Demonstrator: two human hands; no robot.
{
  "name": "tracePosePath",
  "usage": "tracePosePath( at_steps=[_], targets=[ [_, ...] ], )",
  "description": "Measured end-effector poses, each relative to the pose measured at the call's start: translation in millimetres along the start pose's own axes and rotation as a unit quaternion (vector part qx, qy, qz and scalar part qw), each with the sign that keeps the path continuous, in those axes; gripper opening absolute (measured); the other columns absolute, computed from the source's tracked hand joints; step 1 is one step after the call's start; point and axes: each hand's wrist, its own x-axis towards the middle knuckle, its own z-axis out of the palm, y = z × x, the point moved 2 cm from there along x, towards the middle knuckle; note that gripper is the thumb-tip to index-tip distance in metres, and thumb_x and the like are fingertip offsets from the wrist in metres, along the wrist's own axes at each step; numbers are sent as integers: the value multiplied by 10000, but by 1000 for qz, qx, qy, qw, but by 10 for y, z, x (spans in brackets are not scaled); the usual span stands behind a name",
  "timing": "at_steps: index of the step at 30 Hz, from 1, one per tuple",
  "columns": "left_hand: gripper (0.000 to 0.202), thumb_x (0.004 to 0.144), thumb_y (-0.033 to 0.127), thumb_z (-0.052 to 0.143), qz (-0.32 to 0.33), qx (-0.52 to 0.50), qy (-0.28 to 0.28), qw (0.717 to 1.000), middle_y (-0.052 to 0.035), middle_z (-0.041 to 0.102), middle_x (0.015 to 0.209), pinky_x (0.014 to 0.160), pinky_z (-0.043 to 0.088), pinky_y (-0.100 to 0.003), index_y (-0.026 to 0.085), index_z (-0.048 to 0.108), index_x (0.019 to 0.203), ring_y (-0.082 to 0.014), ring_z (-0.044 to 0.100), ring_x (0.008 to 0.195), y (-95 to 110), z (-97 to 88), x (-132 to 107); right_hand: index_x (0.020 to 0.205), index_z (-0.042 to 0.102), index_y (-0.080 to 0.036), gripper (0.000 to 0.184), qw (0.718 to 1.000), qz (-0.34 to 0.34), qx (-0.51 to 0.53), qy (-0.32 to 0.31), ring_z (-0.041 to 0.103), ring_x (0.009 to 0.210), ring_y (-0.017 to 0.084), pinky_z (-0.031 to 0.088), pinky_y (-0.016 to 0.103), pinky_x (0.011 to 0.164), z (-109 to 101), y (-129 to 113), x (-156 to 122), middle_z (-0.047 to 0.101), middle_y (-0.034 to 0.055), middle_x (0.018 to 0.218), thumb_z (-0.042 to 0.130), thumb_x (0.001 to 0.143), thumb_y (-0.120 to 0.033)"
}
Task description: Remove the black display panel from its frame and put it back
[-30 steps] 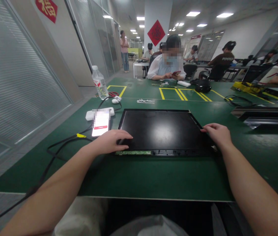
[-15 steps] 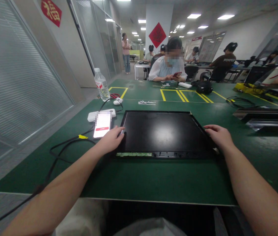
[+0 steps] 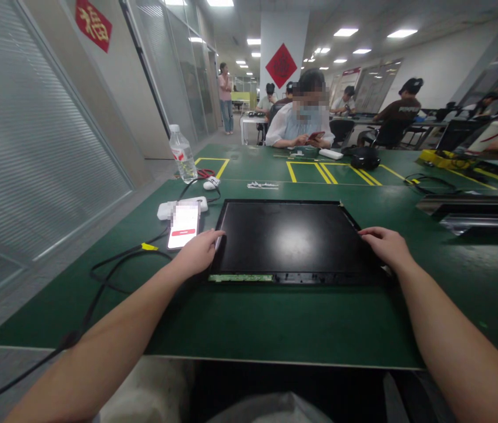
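A black display panel (image 3: 293,235) lies flat on the green table in front of me, its glossy screen catching a round glare. Along its near edge runs a green circuit board strip (image 3: 241,278). My left hand (image 3: 200,249) grips the left edge, thumb and fingers closed on the frame. On the opposite side my right hand (image 3: 385,244) has its fingertips closed on the right edge. The undersides of the fingers are hidden on both sides. Just beyond my left hand sits a phone (image 3: 184,226) with a lit screen.
A white power strip (image 3: 166,210) and black cable (image 3: 112,273) lie to the left. A water bottle (image 3: 182,155) stands farther back, near red-handled scissors (image 3: 206,174). Dark metal-like strips (image 3: 482,214) lie at right. Across the table sits a person (image 3: 304,120) holding a phone.
My right hand has shifted slightly left, its fingertips now farther over the panel's edge. The left hand and the panel stay nearly where they were.
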Motion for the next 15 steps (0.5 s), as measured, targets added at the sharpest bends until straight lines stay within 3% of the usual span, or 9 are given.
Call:
tracePosePath(
  at_steps=[5,8,11,13,15],
  targets=[
    [571,915,215,551,6,-31,16,999,-112,800,1491,1182,572,-520,246,783,1436,-386,726,1409,16,-33,-33,782,832,-294,163,1000,-7,4,-1,734,866,308,577,444,822,19,20,1,805,78,847,708,714,-374],
    [586,943,235,532,1,-49,20,999,-88,877,1274,1031,651,-475,252,759,1483,-354,830,1163,34,-67,-47,780,836,-293,172,1000,-3,-3,5,734,874,308,579,447,845,18,29,0,799,72,836,702,712,-375],
    [590,959,261,557,-32,-114,31,993,-78,887,1120,920,682,-471,231,735,1521,-324,846,955,87,-100,-55,765,837,-296,166,1000,5,-10,11,732,874,311,571,454,861,4,41,4,797,70,828,704,701,-371],
    [561,947,260,609,-61,-207,51,975,-100,877,1227,947,687,-484,219,747,1489,-331,843,1035,146,-110,-58,758,836,-295,159,1000,9,-10,13,729,858,310,564,450,842,-4,47,6,796,71,824,707,695,-364],
    [538,922,233,666,-98,-326,75,937,-132,820,1433,973,696,-472,213,747,1454,-340,828,1180,204,-102,-59,761,838,-297,161,1000,12,-9,10,722,828,304,554,440,805,-7,53,7,795,69,814,707,691,-357]
  ],
)
